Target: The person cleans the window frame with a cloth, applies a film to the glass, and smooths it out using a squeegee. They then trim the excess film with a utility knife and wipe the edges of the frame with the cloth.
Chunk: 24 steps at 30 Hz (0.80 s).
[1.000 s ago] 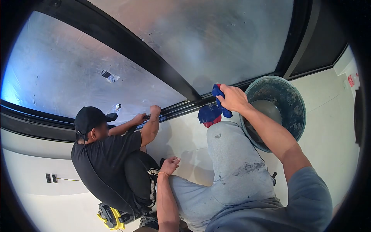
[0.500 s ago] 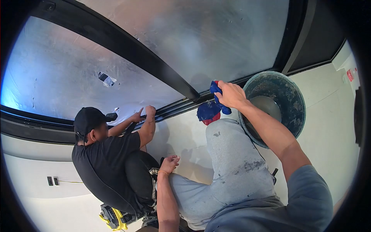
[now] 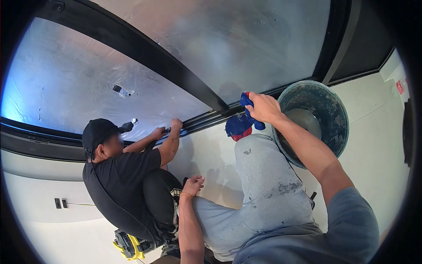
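Observation:
My right hand (image 3: 265, 108) is closed around a bunched blue rag (image 3: 249, 110) with a bit of red showing, just over the black door track (image 3: 200, 121). Directly below it, a blue and red bundle (image 3: 238, 126) lies on the floor by my knee. A large dark bucket (image 3: 332, 116) with greyish water in it stands beside my right forearm. My left hand (image 3: 192, 185) rests at my other knee, empty, its fingers loosely bent and apart.
A co-worker (image 3: 121, 189) in a black cap and shirt crouches on the left, both hands at the track around a dark tool. Plastic film (image 3: 246, 44) covers the tall glass panels. Behind the co-worker sits a yellow and black case (image 3: 129, 246).
The co-worker's head has lifted slightly and their hands have shifted a little along the track. My hands and the rag stay almost in place.

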### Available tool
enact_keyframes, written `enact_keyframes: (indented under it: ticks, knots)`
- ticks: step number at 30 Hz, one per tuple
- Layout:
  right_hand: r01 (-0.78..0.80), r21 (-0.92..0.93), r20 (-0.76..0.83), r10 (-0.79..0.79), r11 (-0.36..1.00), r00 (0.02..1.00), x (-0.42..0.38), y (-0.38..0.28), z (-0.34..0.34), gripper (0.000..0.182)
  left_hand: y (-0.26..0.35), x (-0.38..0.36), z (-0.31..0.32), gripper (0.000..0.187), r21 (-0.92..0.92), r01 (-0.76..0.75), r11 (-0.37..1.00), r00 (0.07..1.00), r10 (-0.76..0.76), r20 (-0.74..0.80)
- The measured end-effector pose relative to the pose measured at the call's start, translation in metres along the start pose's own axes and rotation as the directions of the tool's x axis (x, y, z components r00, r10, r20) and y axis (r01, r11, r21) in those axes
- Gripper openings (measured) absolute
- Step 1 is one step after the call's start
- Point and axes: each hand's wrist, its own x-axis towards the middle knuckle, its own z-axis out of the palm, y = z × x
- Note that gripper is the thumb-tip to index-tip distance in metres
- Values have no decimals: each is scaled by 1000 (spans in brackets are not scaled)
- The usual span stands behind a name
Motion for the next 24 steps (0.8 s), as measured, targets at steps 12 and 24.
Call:
enact_keyframes:
  ticks: [12,24]
  knots:
    - [10,0,-10,-10,1000,1000,-1,2,4,33,-7,4,0,57,1,-18,1000,1000,18,-10]
    - [-5,3,8,5,1000,1000,-1,0,-1,34,-7,5,0,48,-3,6,1000,1000,-6,-3]
